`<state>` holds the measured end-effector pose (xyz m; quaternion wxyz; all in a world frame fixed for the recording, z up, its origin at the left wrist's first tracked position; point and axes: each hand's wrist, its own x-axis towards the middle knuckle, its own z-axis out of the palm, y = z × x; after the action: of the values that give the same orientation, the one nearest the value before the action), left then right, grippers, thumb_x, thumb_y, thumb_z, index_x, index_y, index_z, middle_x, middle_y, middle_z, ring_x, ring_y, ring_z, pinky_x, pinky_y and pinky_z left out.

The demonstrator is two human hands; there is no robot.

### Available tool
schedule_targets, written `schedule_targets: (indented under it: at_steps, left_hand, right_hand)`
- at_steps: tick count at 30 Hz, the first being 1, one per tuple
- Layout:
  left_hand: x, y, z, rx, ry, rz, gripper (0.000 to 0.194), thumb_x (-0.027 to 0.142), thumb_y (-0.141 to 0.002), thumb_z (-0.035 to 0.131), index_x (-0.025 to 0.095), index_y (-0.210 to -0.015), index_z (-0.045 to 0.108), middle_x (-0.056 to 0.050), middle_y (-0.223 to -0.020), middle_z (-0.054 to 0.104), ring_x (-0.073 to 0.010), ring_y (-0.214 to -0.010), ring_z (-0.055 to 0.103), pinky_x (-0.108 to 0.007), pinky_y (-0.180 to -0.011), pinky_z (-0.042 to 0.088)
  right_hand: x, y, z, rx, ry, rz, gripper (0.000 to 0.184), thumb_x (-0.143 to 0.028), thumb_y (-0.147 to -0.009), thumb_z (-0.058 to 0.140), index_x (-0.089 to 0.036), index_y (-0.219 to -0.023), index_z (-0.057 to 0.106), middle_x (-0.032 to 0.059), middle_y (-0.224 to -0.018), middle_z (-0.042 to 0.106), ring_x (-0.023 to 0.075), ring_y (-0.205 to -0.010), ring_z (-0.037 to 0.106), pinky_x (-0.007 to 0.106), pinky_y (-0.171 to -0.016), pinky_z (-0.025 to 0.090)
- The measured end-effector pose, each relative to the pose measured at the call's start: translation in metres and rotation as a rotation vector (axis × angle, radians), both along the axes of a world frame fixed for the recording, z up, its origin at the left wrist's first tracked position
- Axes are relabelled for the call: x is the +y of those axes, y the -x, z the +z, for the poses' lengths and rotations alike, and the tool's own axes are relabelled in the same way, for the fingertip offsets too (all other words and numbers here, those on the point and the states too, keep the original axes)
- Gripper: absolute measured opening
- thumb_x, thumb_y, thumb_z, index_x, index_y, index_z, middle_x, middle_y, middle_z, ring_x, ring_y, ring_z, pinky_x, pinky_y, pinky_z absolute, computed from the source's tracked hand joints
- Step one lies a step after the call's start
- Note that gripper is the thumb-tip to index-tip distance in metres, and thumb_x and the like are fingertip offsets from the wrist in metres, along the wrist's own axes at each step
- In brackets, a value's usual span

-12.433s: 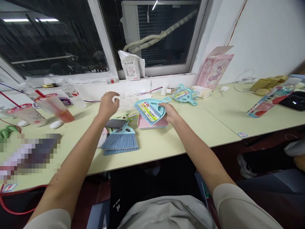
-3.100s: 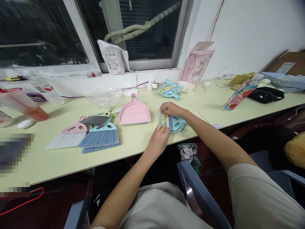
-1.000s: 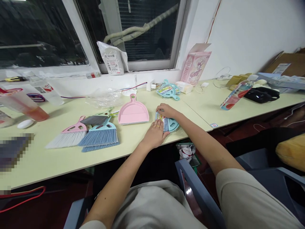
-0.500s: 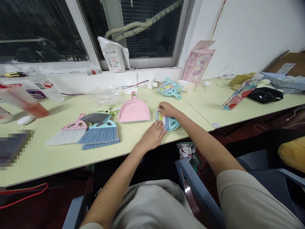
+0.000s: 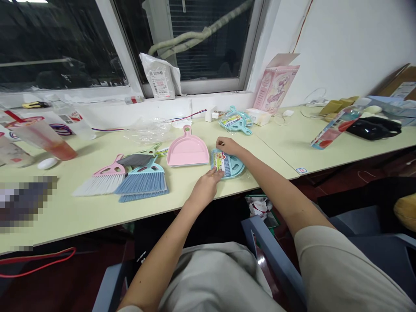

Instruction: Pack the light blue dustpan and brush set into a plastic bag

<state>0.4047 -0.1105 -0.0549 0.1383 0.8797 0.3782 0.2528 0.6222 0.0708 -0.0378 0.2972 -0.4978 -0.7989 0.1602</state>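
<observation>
A small blue packaged dustpan set (image 5: 231, 164) with a colourful label lies near the front edge of the pale green desk (image 5: 97, 216). My right hand (image 5: 228, 146) pinches its far edge with curled fingers. My left hand (image 5: 207, 185) touches its near left edge, fingers close together. A pink dustpan (image 5: 187, 150) lies just left of it. Further left lie a blue hand brush (image 5: 143, 182), a pink-handled white brush (image 5: 100, 181) and a dark brush (image 5: 134, 160).
More blue packaged dustpan sets (image 5: 235, 120) and a pink carton (image 5: 276, 86) stand at the back. Drink cups (image 5: 42, 138) stand at the left, crumpled clear plastic (image 5: 146, 130) by the sill. A bottle (image 5: 338, 125) and black bag (image 5: 373, 128) lie at the right. A blue chair arm (image 5: 269, 255) is below.
My left hand slid back slightly toward the near left edge of the blue set, fingertips now on its corner. The right hand stays on the far edge. The view shifted a little.
</observation>
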Motion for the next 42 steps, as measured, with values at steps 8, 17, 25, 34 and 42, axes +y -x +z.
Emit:
schedule_targets:
  at_steps: [8,17,25,34,42]
  left_hand:
    - [-0.004,-0.001,0.005,0.02,0.029,0.053,0.055,0.001,-0.098,0.04,0.019,-0.145,0.061,-0.012,-0.148,0.064,-0.0223,-0.15,0.048,-0.04,-0.116,0.049]
    - [0.002,-0.01,0.003,0.086,-0.06,0.107,0.055,-0.002,-0.096,0.037,0.014,-0.145,0.057,-0.016,-0.148,0.063,-0.0227,-0.152,0.044,-0.039,-0.118,0.047]
    - [0.022,-0.05,0.01,0.179,-0.113,0.137,0.054,-0.002,-0.094,0.037,0.008,-0.145,0.055,-0.019,-0.148,0.061,-0.0284,-0.151,0.045,-0.042,-0.121,0.042]
    - [-0.011,0.024,0.037,-0.076,-0.233,0.014,0.042,0.019,-0.105,0.039,0.02,-0.138,0.064,-0.014,-0.14,0.067,-0.0253,-0.136,0.058,-0.048,-0.118,0.046]
    - [0.05,0.199,0.123,-0.016,-0.265,0.624,0.033,0.028,-0.096,0.048,0.019,-0.113,0.075,-0.01,-0.118,0.077,-0.0285,-0.117,0.066,-0.043,-0.109,0.048]
  right_hand:
    - [-0.016,0.003,0.007,-0.082,-0.161,0.099,0.027,-0.015,-0.087,0.052,-0.017,-0.085,0.079,0.0083,-0.094,0.078,0.0209,-0.086,0.068,0.032,-0.087,0.05]
    - [-0.002,0.005,0.015,-0.301,-0.183,0.09,0.022,-0.024,-0.094,0.062,-0.017,-0.084,0.081,0.0131,-0.093,0.076,0.0262,-0.094,0.066,0.038,-0.094,0.048]
    - [-0.035,-0.008,0.028,-0.306,-0.197,-0.212,0.033,-0.039,-0.098,0.062,-0.017,-0.116,0.078,0.0207,-0.115,0.071,0.0384,-0.114,0.063,0.051,-0.103,0.047]
    - [-0.079,-0.053,-0.019,-0.343,-0.232,-0.137,0.039,-0.034,-0.098,0.057,-0.018,-0.13,0.074,0.0202,-0.137,0.065,0.0377,-0.133,0.057,0.056,-0.115,0.043]
    - [-0.082,-0.036,0.031,-0.181,-0.344,-0.205,0.033,-0.031,-0.099,0.053,-0.019,-0.117,0.078,0.0171,-0.128,0.071,0.037,-0.128,0.061,0.055,-0.114,0.045]
